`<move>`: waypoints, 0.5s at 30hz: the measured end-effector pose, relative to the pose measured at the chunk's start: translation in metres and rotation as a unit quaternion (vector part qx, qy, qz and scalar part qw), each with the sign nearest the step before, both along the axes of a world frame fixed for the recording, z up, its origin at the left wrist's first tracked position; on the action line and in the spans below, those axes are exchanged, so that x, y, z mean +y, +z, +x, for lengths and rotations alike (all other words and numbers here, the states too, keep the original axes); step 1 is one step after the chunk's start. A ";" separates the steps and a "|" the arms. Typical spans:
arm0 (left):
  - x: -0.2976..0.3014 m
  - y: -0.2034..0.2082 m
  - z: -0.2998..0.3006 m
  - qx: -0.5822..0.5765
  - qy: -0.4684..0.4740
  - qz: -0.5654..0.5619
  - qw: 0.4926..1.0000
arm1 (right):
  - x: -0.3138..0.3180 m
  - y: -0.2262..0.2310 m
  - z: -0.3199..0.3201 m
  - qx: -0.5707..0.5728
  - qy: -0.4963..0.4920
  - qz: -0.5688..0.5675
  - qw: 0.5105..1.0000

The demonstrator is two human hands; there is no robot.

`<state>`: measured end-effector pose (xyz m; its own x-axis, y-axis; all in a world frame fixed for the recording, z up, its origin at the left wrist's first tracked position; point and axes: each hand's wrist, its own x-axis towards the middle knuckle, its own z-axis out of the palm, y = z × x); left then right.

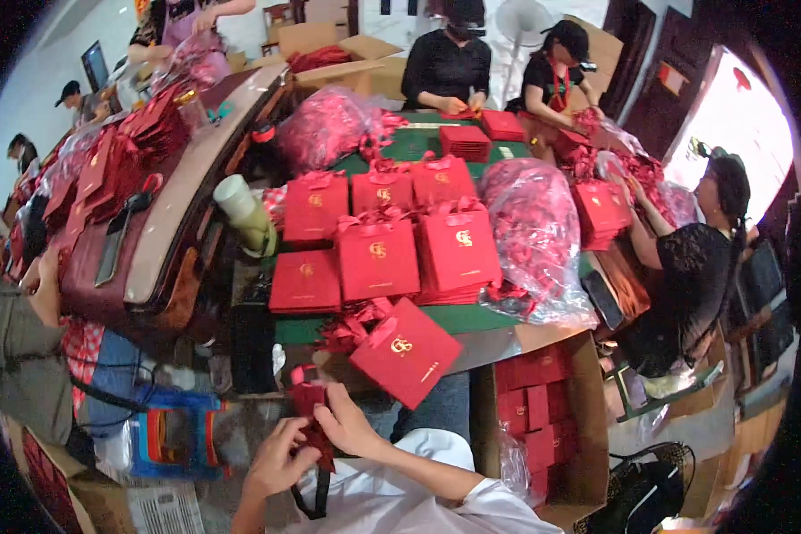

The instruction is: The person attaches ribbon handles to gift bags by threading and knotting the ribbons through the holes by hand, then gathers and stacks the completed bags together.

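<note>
Over my lap, at the near edge of the table, both my hands are at a red ribbon point(308, 397). My right hand point(349, 422) is closed on it, fingers bent around its upper part. Just to the left and lower, my left hand point(280, 456) has curled fingers pinching at the same ribbon; its exact grip is partly hidden. A red gift bag point(406, 352) with gold print lies tilted over the table edge, just beyond my right hand. Several stacks of red gift bags point(378, 258) with ribbon bows lie flat behind it.
On the green table point(307, 332) stand a pale green bottle point(245, 214) and a clear plastic bag of red ribbons point(532, 227). An open carton point(587, 427) holding red bags is at my right. Co-workers sit at the far side point(449, 67) and right point(694, 249).
</note>
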<state>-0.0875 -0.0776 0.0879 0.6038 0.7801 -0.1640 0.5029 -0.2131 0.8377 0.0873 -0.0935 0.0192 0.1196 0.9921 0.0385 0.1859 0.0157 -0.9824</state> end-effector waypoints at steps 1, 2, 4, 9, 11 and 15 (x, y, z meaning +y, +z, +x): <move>0.005 -0.004 0.007 -0.040 0.026 0.025 0.999 | -0.001 -0.006 0.004 -0.002 -0.010 0.002 1.000; 0.008 -0.005 0.014 -0.042 0.017 0.027 0.999 | 0.000 -0.014 0.009 0.041 0.005 0.002 0.999; 0.015 -0.003 0.030 -0.013 0.112 0.162 0.980 | 0.000 -0.017 0.018 0.083 0.015 0.003 0.996; 0.034 -0.021 0.045 0.028 0.067 0.190 0.979 | -0.007 -0.002 0.038 0.101 0.046 0.023 0.994; 0.040 -0.023 0.049 0.022 0.055 0.230 0.971 | -0.009 0.002 0.047 0.088 0.061 0.023 0.994; 0.051 -0.034 0.044 -0.093 0.083 -0.005 0.992 | -0.024 0.031 0.083 -0.031 0.027 0.048 0.998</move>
